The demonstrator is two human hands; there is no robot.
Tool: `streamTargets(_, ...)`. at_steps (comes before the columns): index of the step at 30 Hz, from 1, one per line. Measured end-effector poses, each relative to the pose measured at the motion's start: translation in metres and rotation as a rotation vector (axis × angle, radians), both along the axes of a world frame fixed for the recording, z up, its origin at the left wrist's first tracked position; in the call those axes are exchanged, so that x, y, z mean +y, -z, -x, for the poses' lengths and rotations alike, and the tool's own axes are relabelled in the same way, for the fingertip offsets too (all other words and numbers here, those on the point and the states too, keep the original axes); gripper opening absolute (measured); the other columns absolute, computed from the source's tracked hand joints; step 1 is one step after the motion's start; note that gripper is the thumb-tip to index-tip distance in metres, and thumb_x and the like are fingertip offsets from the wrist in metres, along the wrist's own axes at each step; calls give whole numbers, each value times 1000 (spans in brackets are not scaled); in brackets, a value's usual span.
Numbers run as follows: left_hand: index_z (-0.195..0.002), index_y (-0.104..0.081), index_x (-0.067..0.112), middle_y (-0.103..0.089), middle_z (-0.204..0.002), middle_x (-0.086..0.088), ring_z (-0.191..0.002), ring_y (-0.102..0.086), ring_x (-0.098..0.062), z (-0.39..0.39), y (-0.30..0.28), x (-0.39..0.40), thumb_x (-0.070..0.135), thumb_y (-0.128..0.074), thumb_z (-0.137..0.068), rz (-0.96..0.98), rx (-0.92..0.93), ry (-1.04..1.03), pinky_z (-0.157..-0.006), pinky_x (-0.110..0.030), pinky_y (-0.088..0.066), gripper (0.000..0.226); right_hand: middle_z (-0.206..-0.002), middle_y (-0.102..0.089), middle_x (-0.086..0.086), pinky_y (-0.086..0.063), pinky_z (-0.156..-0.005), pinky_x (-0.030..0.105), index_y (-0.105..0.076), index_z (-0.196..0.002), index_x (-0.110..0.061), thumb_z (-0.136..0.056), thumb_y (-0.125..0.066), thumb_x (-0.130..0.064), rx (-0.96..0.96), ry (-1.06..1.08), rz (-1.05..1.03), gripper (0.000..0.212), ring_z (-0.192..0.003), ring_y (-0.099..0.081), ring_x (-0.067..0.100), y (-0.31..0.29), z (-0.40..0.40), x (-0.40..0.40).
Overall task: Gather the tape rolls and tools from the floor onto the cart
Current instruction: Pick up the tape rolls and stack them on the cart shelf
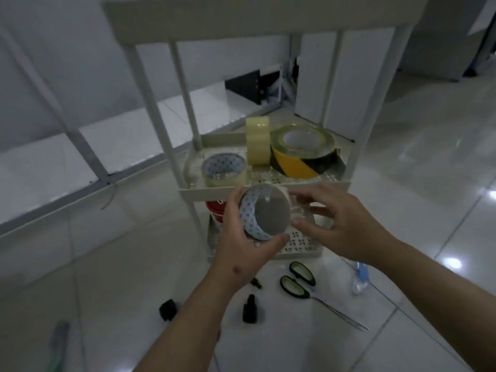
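My left hand [241,245] grips a clear tape roll [264,212] with a blue-patterned core, held just in front of the cart's middle shelf [204,193]. My right hand [338,224] touches the roll's right side with its fingertips. Three rolls sit on that shelf: a similar clear roll [224,169], an upright pale roll [257,140] and a yellow-black striped roll [303,150]. On the floor lie black-handled scissors [303,284], a small black bottle [249,308] and a black lump [167,310].
The cream cart's lower shelf [300,245] holds a red container [214,208]. A clear plastic packet with blue [359,277] lies on the floor at right, and a greenish tool [59,345] at lower left. A metal frame [80,140] runs along the left.
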State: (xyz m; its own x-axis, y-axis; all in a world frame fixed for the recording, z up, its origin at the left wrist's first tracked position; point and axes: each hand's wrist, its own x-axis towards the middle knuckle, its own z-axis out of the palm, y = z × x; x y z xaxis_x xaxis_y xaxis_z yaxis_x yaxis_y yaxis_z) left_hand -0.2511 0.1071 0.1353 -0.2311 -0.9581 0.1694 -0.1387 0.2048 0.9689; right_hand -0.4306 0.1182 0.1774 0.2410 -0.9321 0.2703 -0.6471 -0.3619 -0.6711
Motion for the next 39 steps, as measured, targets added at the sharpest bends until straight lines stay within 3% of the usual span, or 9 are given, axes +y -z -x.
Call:
streamTargets(4, -124, -33, 42, -45, -127, 24, -121, -48, -2, -17, -34, -26, 40, -77, -69, 127, 36, -10, -99, -31, -46, 71, -112, -49, 9, -46, -95, 15, -52, -126, -9, -80, -67, -13, -45, -42, 126, 48, -105, -55, 18, -30, -23, -26)
streamTargets(8, -117, -36, 46, -36, -121, 15, -119, -42, -9, -24, -59, -59, 42, -74, -64, 212, -8, -170, -101, -30, -43, 66, -117, -50, 11, -49, -96, 29, -54, -123, -6, -81, -63, -9, 65, -27, 323, 43, -108, -55, 23, -49, -39, -60)
streamTargets(12, -136, -38, 15, -46, -133, -8, -120, -50, -18, -30, -77, -96, 40, -67, -69, 155, -57, -124, -101, -44, -46, 77, -118, -52, 19, -45, -96, 26, -57, -120, -2, -80, -64, -3, 144, 48, 404, 41, -108, -54, 28, -52, -53, -94)
streamTargets(14, -132, -41, 13, -56, -127, -9, -115, -55, -20, -31, -83, -111, 30, -65, -78, 127, -57, -97, -99, -44, -47, 61, -117, -52, 22, -42, -94, 25, -58, -116, 2, -80, -63, 0, 197, 42, 414, 37, -104, -56, 31, -51, -62, -110)
streamTargets(21, -118, -51, 8, -58, -109, -9, -93, -56, -20, -28, -83, -146, 1, -46, -90, 27, -111, -143, -71, -24, -52, 29, -121, -50, 25, -48, -87, 42, -58, -114, 5, -86, -53, 1, 391, 68, 332, 29, -97, -58, 39, -40, -74, -142)
streamTargets(27, -118, -50, 9, -57, -121, -14, -110, -53, -30, -17, -75, -172, 1, -47, -90, 27, -299, -165, -98, -42, -47, 30, -119, -60, 22, -48, -92, 53, -67, -104, -5, -72, -69, -5, 455, 224, 389, 32, -108, -55, 43, -27, -66, -145)
streamTargets(30, -116, -51, 14, -57, -119, -13, -108, -53, -30, -15, -71, -179, 8, -47, -90, 39, -397, -168, -98, -46, -47, 27, -145, -36, 11, -34, -106, 42, -49, -129, -17, -87, -56, -15, 402, 314, 227, 43, -132, -33, 32, -25, -62, -148)
streamTargets(35, -123, -43, 8, -50, -119, -15, -104, -47, -25, -17, -75, -185, 16, -39, -94, 56, -609, -141, -94, -39, -46, 30, -146, -33, 9, -33, -106, 37, -40, -135, -16, -90, -51, -15, 386, 317, 116, 46, -131, -34, 26, -30, -59, -154)
streamTargets(39, -107, -49, 6, -52, -106, -17, -100, -51, -28, -17, -77, -192, 18, -36, -94, -19, -664, -128, -95, -42, -46, 22, -151, -24, 11, -26, -112, 37, -33, -139, -15, -86, -56, -14, 408, 243, 68, 58, -139, -22, 27, -25, -56, -158)
